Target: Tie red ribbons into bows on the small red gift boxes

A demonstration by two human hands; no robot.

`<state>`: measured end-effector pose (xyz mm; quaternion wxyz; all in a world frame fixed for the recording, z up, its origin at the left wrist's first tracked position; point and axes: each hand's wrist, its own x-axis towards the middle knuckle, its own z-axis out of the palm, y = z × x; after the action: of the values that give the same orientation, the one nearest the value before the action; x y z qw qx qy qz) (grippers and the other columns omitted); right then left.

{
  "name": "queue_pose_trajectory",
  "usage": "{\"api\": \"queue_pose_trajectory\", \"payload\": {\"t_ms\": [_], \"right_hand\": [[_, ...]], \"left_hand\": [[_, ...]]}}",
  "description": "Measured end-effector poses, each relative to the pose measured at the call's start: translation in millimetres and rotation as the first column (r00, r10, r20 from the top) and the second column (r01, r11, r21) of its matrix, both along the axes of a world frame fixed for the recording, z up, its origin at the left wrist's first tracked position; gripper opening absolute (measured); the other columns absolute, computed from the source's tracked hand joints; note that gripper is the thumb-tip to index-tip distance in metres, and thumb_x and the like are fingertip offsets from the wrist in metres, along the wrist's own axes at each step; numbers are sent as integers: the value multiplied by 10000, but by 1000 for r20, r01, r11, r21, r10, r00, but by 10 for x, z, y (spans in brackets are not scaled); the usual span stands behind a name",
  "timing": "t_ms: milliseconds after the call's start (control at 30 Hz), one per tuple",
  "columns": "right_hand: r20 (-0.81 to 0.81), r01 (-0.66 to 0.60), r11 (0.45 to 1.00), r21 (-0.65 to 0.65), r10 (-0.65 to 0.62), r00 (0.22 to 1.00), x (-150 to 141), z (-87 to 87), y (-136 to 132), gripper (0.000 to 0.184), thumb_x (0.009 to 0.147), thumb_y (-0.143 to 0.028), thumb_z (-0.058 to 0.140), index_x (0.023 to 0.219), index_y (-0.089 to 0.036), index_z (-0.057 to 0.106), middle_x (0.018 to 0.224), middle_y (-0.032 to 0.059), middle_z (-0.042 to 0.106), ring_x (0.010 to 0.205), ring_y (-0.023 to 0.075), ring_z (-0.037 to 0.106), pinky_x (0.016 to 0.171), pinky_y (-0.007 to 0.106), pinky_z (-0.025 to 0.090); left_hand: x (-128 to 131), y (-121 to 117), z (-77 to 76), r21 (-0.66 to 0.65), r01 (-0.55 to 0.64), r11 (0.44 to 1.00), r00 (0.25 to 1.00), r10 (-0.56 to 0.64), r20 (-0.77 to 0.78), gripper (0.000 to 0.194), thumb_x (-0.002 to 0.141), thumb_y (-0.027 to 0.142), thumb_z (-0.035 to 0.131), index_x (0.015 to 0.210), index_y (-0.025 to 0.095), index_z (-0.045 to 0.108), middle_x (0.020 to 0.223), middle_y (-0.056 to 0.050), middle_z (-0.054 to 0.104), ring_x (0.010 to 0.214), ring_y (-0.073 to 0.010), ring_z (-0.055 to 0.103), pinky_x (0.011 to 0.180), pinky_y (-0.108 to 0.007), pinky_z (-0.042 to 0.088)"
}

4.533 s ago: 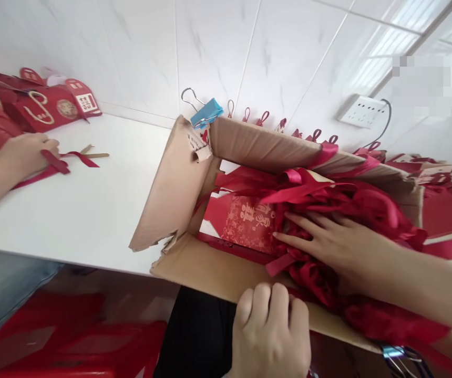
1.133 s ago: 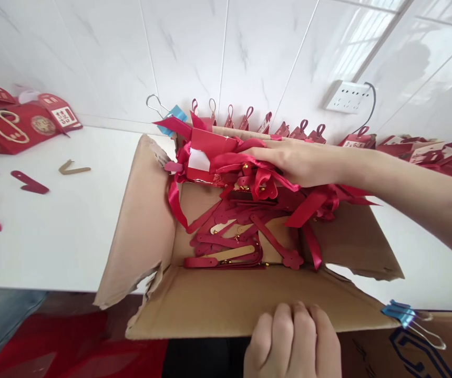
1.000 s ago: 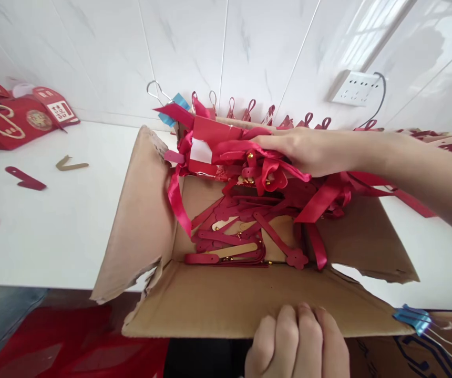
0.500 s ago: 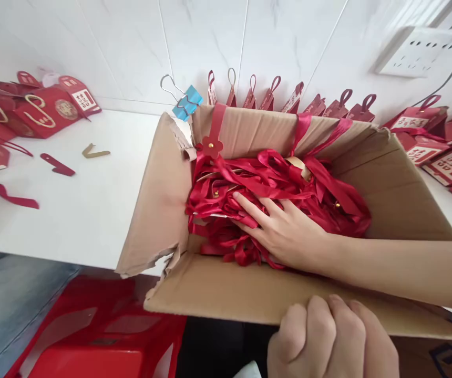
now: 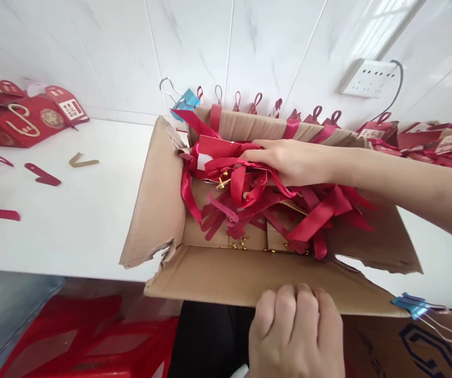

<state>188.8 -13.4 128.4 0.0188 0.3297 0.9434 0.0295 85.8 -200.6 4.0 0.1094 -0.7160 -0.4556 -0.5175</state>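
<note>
My right hand (image 5: 279, 157) reaches into a cardboard box (image 5: 218, 273) from the right. Its fingers, partly hidden, are closed on a tangled bunch of red ribbons (image 5: 324, 218), lifted toward the box's far side. Red strips with flower-shaped ends (image 5: 236, 228) and a red card (image 5: 214, 147) are mixed in with the bunch. Small gold fasteners (image 5: 242, 242) lie on the box floor beneath. My left hand (image 5: 297, 331) is closed at the box's near flap, knuckles up; its fingertips are hidden.
Blue binder clips (image 5: 186, 105) sit on two box corners. Red gift boxes (image 5: 32, 118) stand at left, and more line the tiled wall. A red strip (image 5: 42, 174) and a gold strip (image 5: 83, 161) lie on the white table (image 5: 72, 220). Red stools (image 5: 72, 331) are below.
My right hand has moved up and away from me, pulling the ribbon bunch toward the far side and baring part of the box floor. My left hand stays by the near flap.
</note>
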Motion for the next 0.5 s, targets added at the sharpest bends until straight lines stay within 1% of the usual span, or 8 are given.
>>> {"api": "queue_pose_trajectory", "payload": {"t_ms": [67,167,267,300,367,400,467,500], "right_hand": [[-24,7,1000,-30,-8,1000,-1,34,25,334,840,-133,469,1145,-263,508,1078,78,551,889,224,569,768,375,482],[-36,8,999,-44,-10,999,-17,8,36,327,859,-141,460,1161,-257,509,1108,71,564,919,221,574,780,368,485],[-28,26,999,-38,-28,999,-62,-55,-37,371,854,-136,487,1211,-236,507,1126,79,574,925,218,591,767,350,490],[-21,29,998,-62,-30,999,-84,-58,-91,401,842,-145,524,1234,-225,503,1127,86,577,925,217,598,761,341,495],[24,-10,983,-185,14,1000,-126,-1,-234,483,797,-193,629,1264,-225,510,1148,87,578,963,218,604,764,319,505],[54,-48,961,-271,65,996,-138,62,-311,514,772,-224,674,1263,-237,526,1174,82,574,1008,221,597,780,311,507],[71,-106,903,-417,149,986,-125,228,-438,467,760,-286,704,1212,-263,589,1225,59,566,1113,223,559,836,302,497],[51,-106,883,-457,145,988,-95,308,-474,394,781,-312,684,1167,-262,626,1229,49,572,1141,218,544,860,296,488]], "left_hand": [[-16,19,-10,20,4,1000,1000,-4,1,248,837,54,459,756,147,674,716,-33,646,731,-162,546,777,-326,344],[-14,34,-19,27,-7,1000,1000,7,7,246,829,41,456,754,147,664,713,-34,633,727,-159,544,781,-326,343],[-11,53,-17,23,-8,1000,1000,8,4,248,835,40,451,763,150,661,714,-34,624,727,-155,543,787,-326,340],[-13,63,-16,24,-4,1000,1000,4,6,250,840,43,447,766,149,661,711,-34,622,724,-155,542,787,-326,339],[-16,85,-17,38,5,999,1000,-6,14,256,844,41,440,767,147,661,700,-37,618,717,-158,538,780,-327,338],[-15,96,-23,50,2,999,1000,-3,25,260,843,36,438,761,147,659,692,-39,617,711,-160,536,773,-328,338],[-3,116,-50,87,-29,996,998,24,60,271,830,17,439,730,154,650,661,-34,613,686,-160,528,753,-325,338],[8,125,-72,107,-47,993,997,40,65,273,823,10,446,716,163,645,645,-26,612,672,-158,525,744,-321,336]]}}
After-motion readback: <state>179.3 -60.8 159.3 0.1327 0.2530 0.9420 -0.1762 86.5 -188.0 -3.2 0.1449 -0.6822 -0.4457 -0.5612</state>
